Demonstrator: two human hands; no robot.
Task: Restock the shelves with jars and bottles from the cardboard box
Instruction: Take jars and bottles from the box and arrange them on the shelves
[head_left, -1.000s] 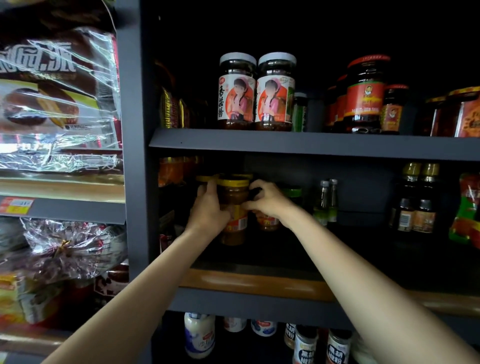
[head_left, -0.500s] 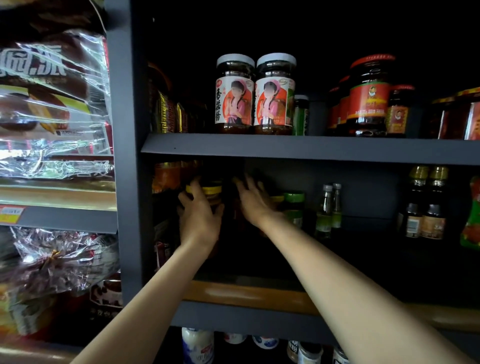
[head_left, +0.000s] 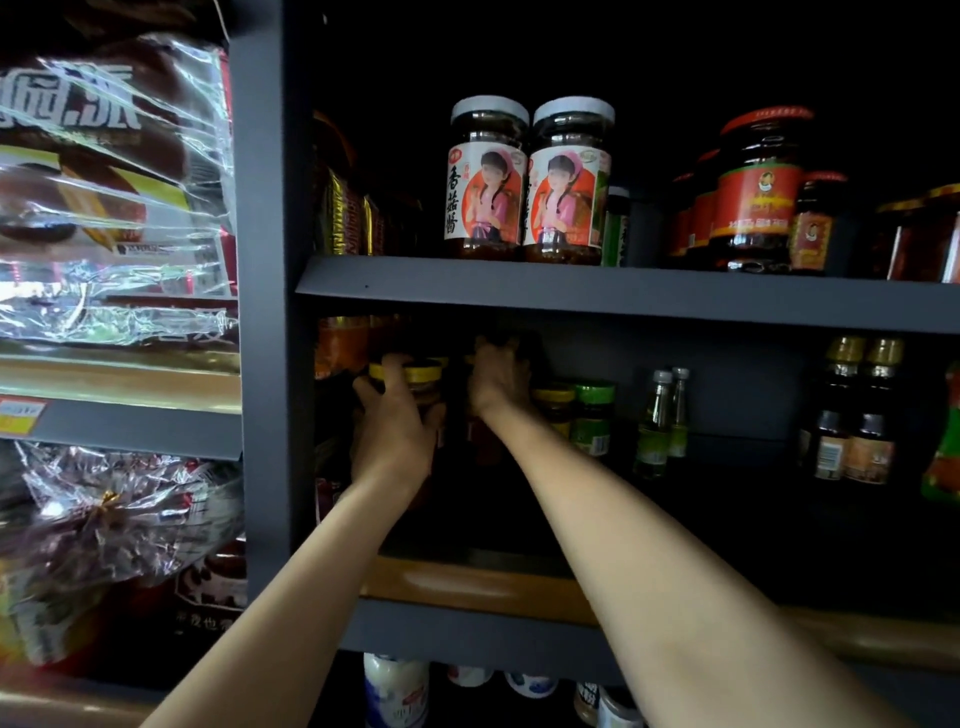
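The middle bay is bounded above by the dark grey metal upper shelf and on the left by the grey upright post. Its left rear is crowded by yellow-lidded glass jars, against which both hands are pressed. A green-lidded jar and two slim clear bottles with white caps are set further right. Open dark shelf floor is left in front of these, behind the wooden front rail.

Location: a grocery shop. Grey metal shelving carries rows of identical labelled sauce jars, and small bottles stand right of the hands. Wrapped snack packs and a price tag occupy the left bay.
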